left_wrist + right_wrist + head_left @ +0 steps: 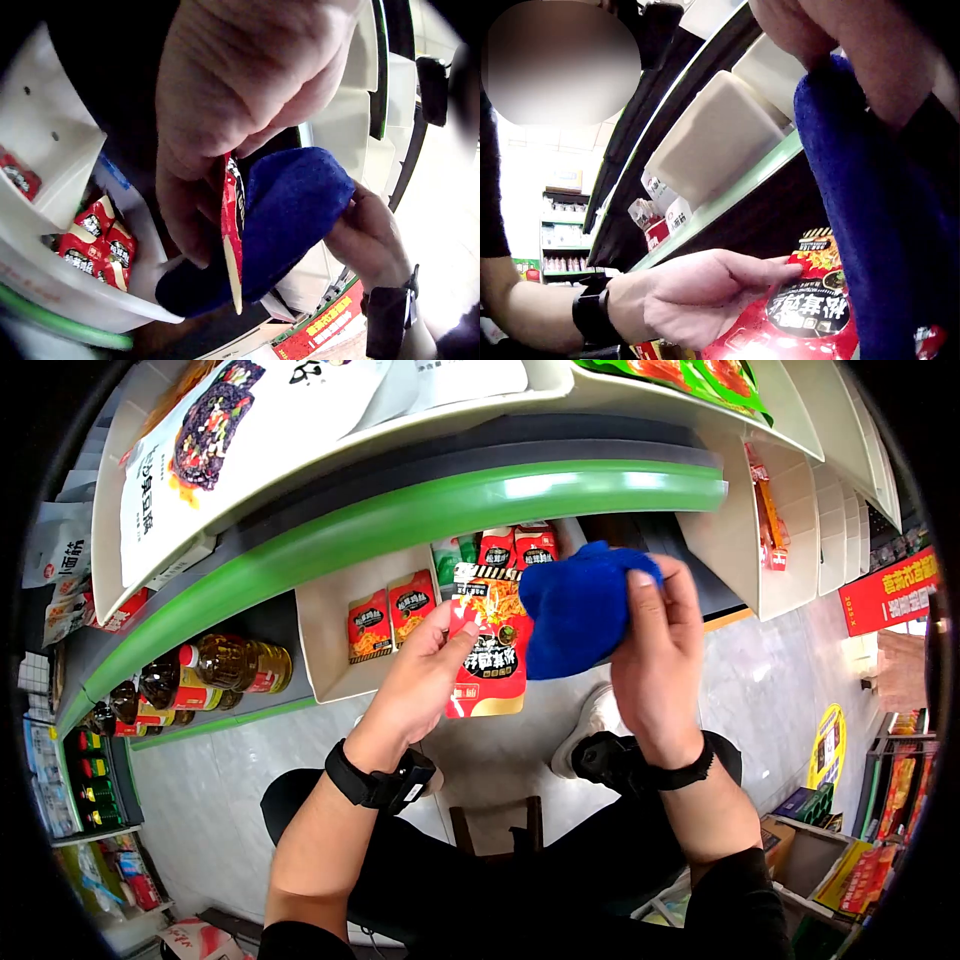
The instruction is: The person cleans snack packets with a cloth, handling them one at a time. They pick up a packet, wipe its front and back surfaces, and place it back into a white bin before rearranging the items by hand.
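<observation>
My left hand (425, 670) pinches a red food pouch (492, 650) by its side edge, thumb on the printed front. A folded blue cloth (575, 615) is gripped in my right hand (660, 650), its thumb on top and the fingers behind. In the head view the cloth overlaps the pouch's right edge. The left wrist view shows the pouch (233, 232) edge-on against the blue cloth (300, 217). In the right wrist view the cloth (862, 210) hangs close beside the pouch's printed face (810, 307).
A white bin (325, 630) on the low shelf holds two red packets (390, 615); more red packets (515, 547) sit behind the pouch. A green shelf edge (400, 530) curves above. Oil bottles (235, 663) stand left. White bins (755, 550) are at the right.
</observation>
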A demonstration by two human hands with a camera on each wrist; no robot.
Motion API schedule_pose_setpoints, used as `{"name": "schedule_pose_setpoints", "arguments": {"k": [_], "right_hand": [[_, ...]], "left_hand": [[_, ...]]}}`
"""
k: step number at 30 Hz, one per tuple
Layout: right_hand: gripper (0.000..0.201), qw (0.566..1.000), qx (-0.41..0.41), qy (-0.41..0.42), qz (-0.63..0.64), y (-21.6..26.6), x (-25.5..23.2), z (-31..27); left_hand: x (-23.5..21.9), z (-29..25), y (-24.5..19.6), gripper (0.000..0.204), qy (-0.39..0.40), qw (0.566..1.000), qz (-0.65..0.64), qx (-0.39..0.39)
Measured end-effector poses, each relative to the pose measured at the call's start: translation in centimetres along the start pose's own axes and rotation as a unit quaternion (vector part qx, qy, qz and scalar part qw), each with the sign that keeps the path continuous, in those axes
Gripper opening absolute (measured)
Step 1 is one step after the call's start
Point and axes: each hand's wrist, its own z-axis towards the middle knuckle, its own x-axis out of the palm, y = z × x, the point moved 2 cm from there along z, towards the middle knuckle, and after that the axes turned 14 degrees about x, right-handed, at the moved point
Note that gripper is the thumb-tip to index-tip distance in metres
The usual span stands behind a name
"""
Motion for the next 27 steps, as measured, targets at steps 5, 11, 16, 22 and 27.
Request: {"name": "schedule_pose_setpoints", "arguments": {"k": [5,11,16,22,27], "right_hand": [[0.018,0.992,-0.013,-0.014,0.126,2.0,-0.6,0.4],[0.027,0.988,0.036,0.077,-0.131,-2.0,2.3,-1.1],[0.049,0.858,-0.175,0.123,-0.467,-2.8,2.8,-0.9],[0.033,0.967,0.004,0.045,-0.250,-2.8,0.2,1.1],[0.036,0.990,0.114,0.060,0.055,0.9,-1.9,3.0]], "left_hand": [[-0.6,-0.2,0.1,0.026,-0.030,0.999,0.007,-0.019],[0.9,-1.0,0.0,0.027,0.006,1.000,0.000,-0.023],[0.5,-1.5,0.6,0.029,0.007,0.999,-0.005,-0.032],[0.3,-1.4,-0.4,0.029,-0.021,0.999,-0.030,-0.021],[-1.6,-0.7,-0.9,0.030,-0.038,0.999,0.011,0.001]]}}
